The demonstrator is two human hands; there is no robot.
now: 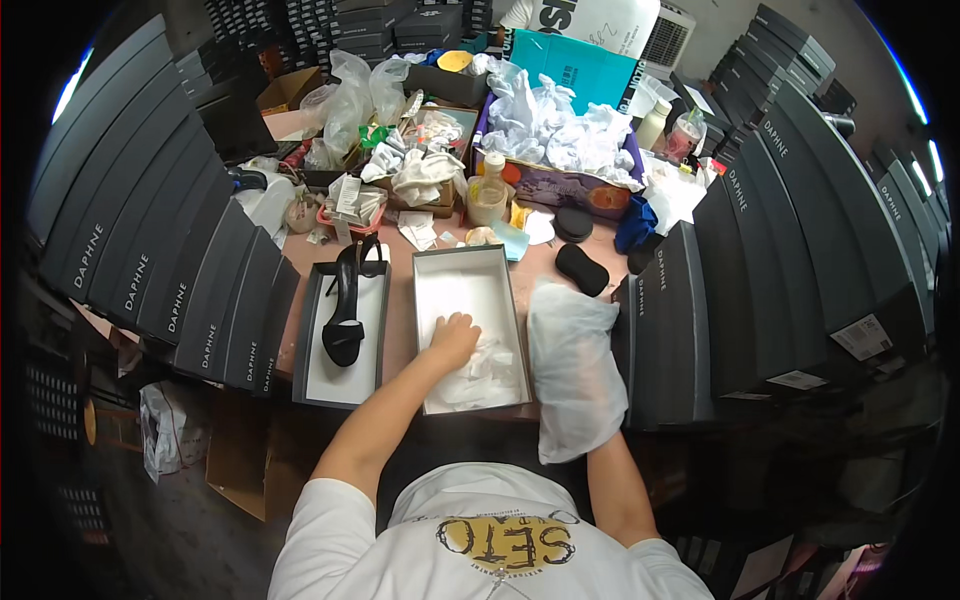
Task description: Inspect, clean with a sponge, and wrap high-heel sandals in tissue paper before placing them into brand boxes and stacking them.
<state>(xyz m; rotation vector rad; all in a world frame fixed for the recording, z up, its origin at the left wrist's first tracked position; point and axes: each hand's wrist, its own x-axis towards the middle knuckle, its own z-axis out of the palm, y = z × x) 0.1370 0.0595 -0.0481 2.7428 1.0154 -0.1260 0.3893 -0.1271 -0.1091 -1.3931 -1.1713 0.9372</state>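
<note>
An open shoe box (520, 330) with a white inside lies in front of me, crumpled thin white wrapping (485, 378) in its near half. My left hand (456, 338) reaches into it, fingers bent slightly over the box floor beside the wrapping. To the right, a cloudy white plastic bag (575, 350) is held up by my right hand, which the bag covers; only the forearm shows below. A faint orange tint comes through the plastic. At left, a black high-heeled sandal (343, 325) lies in a second grey tray-like box part (318, 380).
Dark grey shoe boxes stand in rows at left (150, 230) and right (720, 290). Behind are a carton of white crumpled paper (560, 130), a pump bottle (488, 195), a red basket of small packets (350, 210) and a black oblong pad (581, 270).
</note>
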